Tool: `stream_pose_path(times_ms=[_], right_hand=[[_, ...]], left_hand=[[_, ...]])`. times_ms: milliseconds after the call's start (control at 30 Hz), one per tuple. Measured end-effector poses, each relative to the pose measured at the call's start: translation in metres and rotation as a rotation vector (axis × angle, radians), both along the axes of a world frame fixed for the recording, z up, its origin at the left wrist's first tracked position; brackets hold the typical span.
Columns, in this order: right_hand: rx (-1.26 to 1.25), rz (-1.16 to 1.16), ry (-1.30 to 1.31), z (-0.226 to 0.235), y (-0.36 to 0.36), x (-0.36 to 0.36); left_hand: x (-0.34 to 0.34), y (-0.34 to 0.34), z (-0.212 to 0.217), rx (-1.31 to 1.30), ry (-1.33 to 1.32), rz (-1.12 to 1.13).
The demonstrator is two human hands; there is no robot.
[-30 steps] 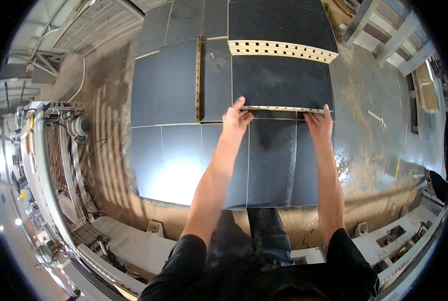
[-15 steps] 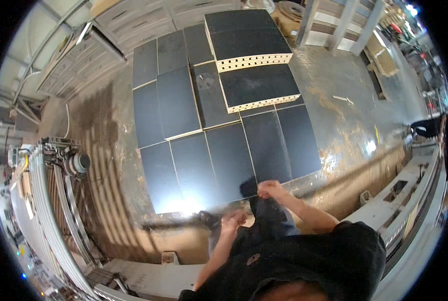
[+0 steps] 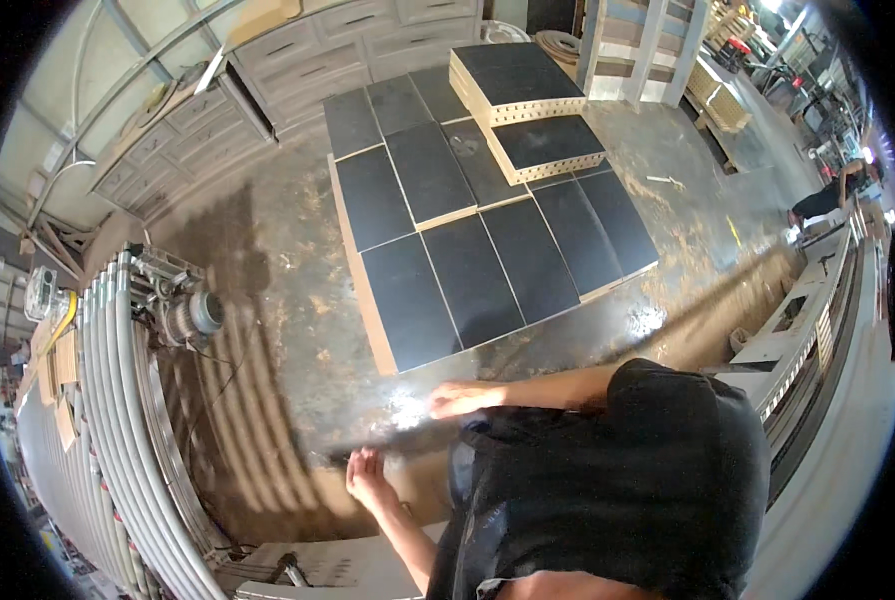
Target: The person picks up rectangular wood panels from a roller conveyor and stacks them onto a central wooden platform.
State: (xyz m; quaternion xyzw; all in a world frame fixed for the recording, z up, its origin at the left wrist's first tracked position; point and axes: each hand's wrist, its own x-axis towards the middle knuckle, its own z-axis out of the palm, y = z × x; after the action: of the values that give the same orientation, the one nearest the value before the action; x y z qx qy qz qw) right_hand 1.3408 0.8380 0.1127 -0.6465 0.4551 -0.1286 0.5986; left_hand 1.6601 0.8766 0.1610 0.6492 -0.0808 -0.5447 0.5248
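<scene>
Dark panels mostly laid flat on the floor, two small stacks waiting; my left hand open, right hand blurred, can't tell.

A dark, thin flat panel is lying nearly level just above the floor, blurred, seen almost edge-on. It is stretching between the left hand at its near end and the right hand on its far edge, both hands open against it.
</scene>
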Motion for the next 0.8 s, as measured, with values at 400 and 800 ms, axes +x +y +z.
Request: stream_pose_path(times_ms=[400, 800], right_hand=[[0.176, 0.474, -0.114, 0.021, -0.113, 0.22], [0.099, 0.881, -0.04, 0.066, -0.258, 0.595]], left_hand=[[0.088, 0.042, 0.01, 0.09, 0.079, 0.276], [0.324, -0.023, 0.023, -0.144, 0.087, 0.719]])
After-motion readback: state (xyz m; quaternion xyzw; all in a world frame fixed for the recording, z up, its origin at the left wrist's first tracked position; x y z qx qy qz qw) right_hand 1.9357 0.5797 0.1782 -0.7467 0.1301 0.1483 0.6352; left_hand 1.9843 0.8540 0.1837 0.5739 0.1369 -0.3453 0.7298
